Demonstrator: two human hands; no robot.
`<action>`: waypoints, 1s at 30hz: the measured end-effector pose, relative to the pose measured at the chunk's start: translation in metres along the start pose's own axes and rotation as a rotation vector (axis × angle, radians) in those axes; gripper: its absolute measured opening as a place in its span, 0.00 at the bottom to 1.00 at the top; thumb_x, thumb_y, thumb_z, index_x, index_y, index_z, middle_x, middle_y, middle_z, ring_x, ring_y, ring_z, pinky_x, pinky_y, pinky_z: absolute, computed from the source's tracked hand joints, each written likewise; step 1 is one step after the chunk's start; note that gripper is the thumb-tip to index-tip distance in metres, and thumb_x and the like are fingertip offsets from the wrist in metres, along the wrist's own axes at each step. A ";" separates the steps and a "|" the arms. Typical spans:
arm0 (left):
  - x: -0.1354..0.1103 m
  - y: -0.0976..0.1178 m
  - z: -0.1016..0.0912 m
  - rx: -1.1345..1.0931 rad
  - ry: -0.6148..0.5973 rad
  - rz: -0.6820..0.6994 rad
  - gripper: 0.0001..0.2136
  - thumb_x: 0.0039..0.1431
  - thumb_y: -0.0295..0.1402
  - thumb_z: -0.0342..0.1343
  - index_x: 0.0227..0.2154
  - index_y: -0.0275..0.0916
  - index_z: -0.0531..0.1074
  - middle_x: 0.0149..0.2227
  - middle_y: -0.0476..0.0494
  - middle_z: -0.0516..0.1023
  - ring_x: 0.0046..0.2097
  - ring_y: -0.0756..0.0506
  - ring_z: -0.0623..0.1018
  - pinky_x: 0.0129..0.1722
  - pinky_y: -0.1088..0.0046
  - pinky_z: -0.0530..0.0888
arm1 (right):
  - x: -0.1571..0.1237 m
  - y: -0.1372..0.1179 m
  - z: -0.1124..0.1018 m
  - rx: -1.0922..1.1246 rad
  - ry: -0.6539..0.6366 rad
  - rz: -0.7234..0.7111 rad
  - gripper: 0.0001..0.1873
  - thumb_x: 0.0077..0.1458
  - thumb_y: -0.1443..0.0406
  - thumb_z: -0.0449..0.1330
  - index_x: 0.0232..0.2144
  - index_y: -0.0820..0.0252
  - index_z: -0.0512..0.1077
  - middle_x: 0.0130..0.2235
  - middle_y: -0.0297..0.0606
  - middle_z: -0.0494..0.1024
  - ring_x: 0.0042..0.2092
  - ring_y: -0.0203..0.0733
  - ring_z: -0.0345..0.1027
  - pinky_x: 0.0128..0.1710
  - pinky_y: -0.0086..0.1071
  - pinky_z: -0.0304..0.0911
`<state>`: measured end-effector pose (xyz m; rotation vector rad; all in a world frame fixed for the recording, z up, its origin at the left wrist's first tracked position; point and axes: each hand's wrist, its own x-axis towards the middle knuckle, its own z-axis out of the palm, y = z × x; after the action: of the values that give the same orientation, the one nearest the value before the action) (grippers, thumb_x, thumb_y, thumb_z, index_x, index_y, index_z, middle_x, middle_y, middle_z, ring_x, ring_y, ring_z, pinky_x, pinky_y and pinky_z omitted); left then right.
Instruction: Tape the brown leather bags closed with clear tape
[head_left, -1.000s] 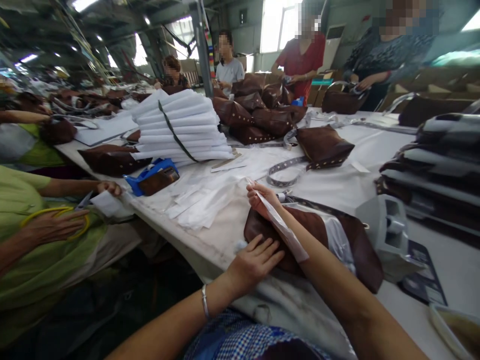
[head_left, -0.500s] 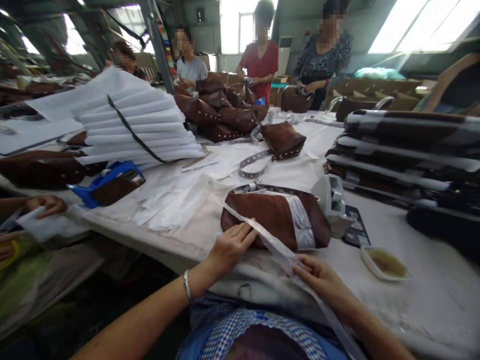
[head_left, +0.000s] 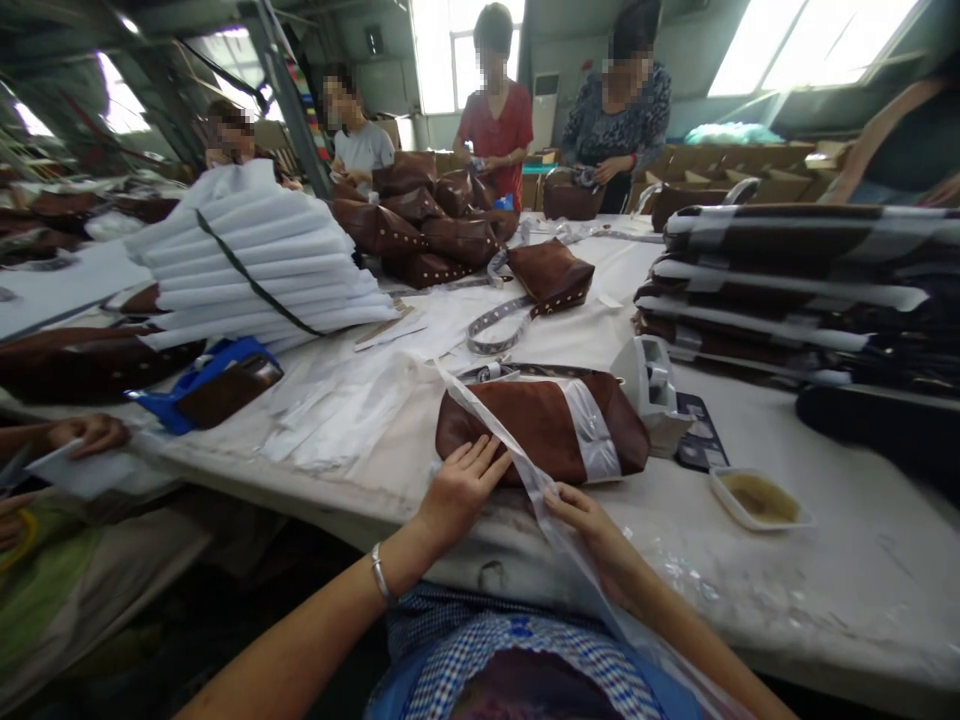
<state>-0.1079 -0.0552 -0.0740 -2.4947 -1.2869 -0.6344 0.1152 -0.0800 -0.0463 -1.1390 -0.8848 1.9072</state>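
Note:
A brown leather bag with a white paper band round it lies on the white table right in front of me. My left hand rests flat on the bag's near left edge, fingers stretched out. My right hand pinches a long clear plastic strip that runs from the table behind the bag, across it, down toward my lap.
A grey tape dispenser and a small dish of brownish glue stand right of the bag. Folded white sheets, a blue tape dispenser, piled brown bags and stacked wrapped bags surround it. Several people work around the table.
My right hand drew the strip back from over the bag to the table's near edge, then slid up along it. My left hand stayed on the bag. My head turned right.

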 end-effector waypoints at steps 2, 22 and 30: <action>0.000 -0.001 0.000 -0.005 0.004 -0.009 0.24 0.63 0.21 0.47 0.61 0.38 0.65 0.63 0.35 0.68 0.62 0.38 0.70 0.58 0.57 0.72 | 0.000 0.003 0.003 0.088 0.011 -0.010 0.17 0.48 0.54 0.71 0.36 0.56 0.76 0.34 0.32 0.75 0.36 0.39 0.67 0.38 0.30 0.62; 0.026 -0.035 -0.019 -0.069 0.269 -0.234 0.30 0.59 0.20 0.50 0.64 0.42 0.59 0.60 0.39 0.72 0.61 0.40 0.72 0.59 0.58 0.72 | -0.006 -0.028 -0.006 -0.346 0.064 -0.139 0.22 0.50 0.47 0.64 0.36 0.58 0.77 0.38 0.40 0.79 0.40 0.50 0.71 0.41 0.36 0.65; 0.056 -0.069 -0.059 -0.272 0.298 -0.576 0.28 0.59 0.31 0.59 0.63 0.45 0.62 0.58 0.45 0.74 0.56 0.39 0.76 0.56 0.63 0.74 | -0.030 0.001 -0.099 -1.117 0.335 -0.205 0.25 0.51 0.48 0.55 0.47 0.52 0.73 0.31 0.37 0.81 0.31 0.50 0.75 0.35 0.38 0.66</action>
<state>-0.1515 -0.0011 0.0072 -2.0807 -1.9026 -1.3297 0.2146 -0.0873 -0.0718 -1.8051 -1.8518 0.9212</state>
